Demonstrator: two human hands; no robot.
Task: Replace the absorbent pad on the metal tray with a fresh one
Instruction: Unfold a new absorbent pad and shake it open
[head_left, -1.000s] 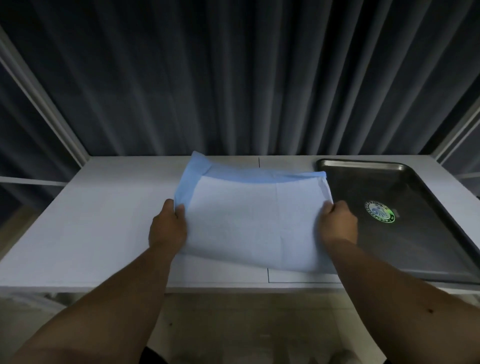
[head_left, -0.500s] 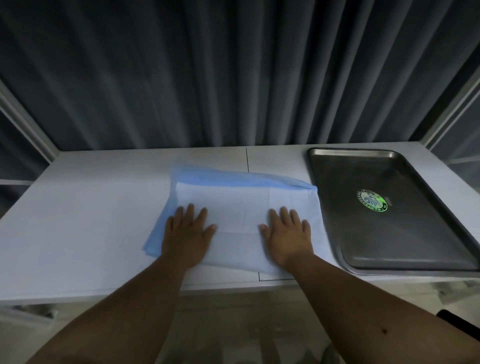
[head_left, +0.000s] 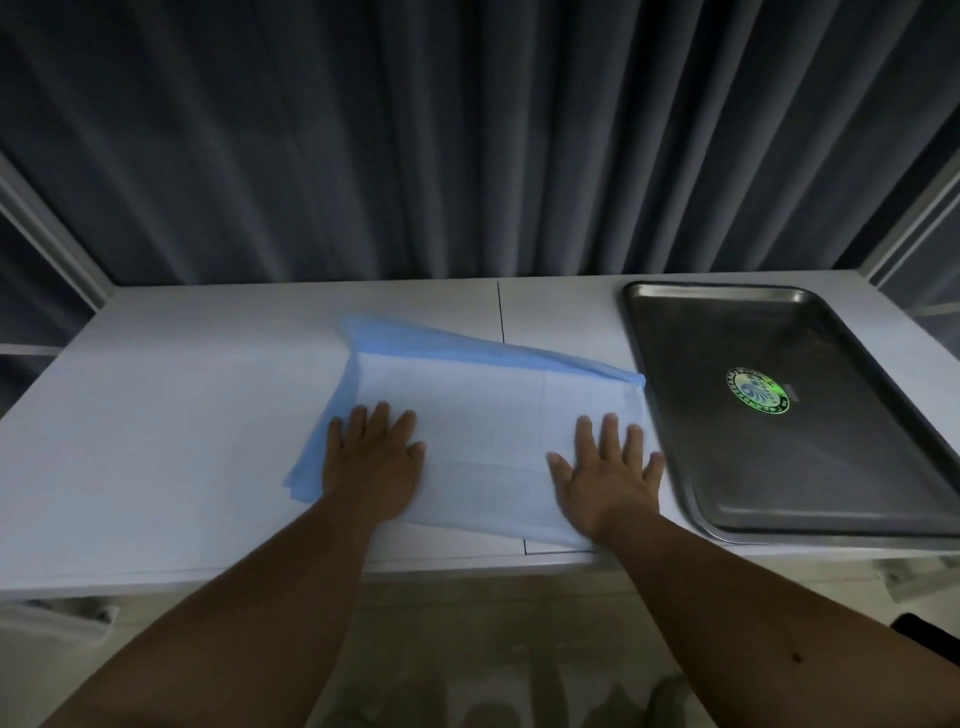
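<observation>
Two flat hands, left hand (head_left: 371, 462), right hand (head_left: 605, 475), press folded pad (head_left: 483, 415).

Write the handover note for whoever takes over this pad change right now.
Left hand: flat, fingers straight, pressing on the left part of the pad.
Right hand: flat, fingers spread, pressing on the pad's right part.
Pad: folded, white side up with blue backing showing at the far and left edges, lying on the white table, left of the tray.
Tray: bare metal with a round green sticker; no pad in it.
Done: tray holds no pad.
Left: lay a fresh pad in the tray. Whether this folded one is old or fresh cannot be told.
</observation>
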